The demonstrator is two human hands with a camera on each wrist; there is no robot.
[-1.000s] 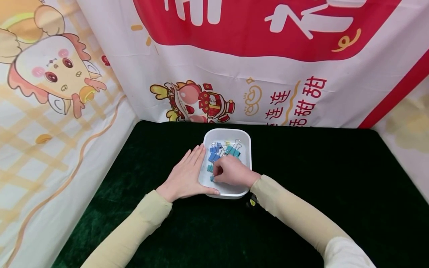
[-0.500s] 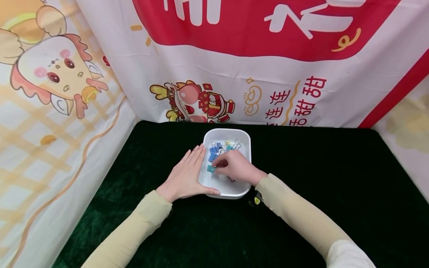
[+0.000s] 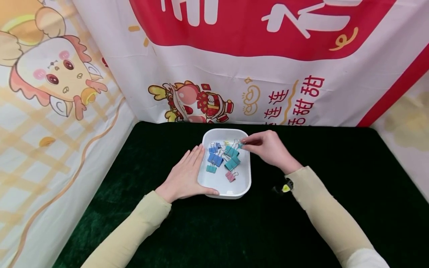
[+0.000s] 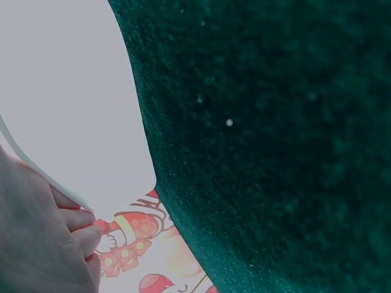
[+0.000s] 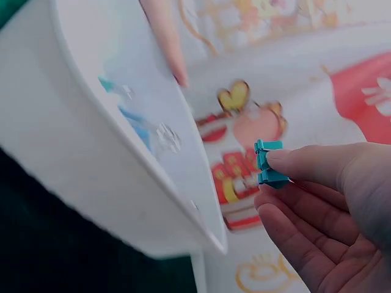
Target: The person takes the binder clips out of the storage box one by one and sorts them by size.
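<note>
My right hand (image 3: 269, 149) pinches a small teal binder clip (image 5: 272, 166) between thumb and fingers, up at the right rim of a white plastic tray (image 3: 222, 189). Along the tray's left side lies my left hand (image 3: 184, 175), fingers straight, thumb at the near rim. In the left wrist view, its fingers (image 4: 76, 220) are against the tray's outer wall. Inside the tray are a blue binder clip (image 3: 215, 159), a larger teal binder clip (image 3: 232, 162), a small teal clip (image 3: 211, 169) and a pink clip (image 3: 230, 176). Another teal clip (image 3: 231, 151) lies toward the far side.
Dark green velvety cloth (image 3: 301, 223) covers the table around the tray. A printed white and red fabric backdrop (image 3: 254, 67) hangs behind its far edge, and a patterned sheet (image 3: 67, 149) is on the left. A dark watch-like device (image 3: 286, 186) is at my right wrist.
My right hand has moved from the tray's middle up and right to its right rim, carrying the small teal binder clip. The pink and larger teal clips are now uncovered. My left hand stays put.
</note>
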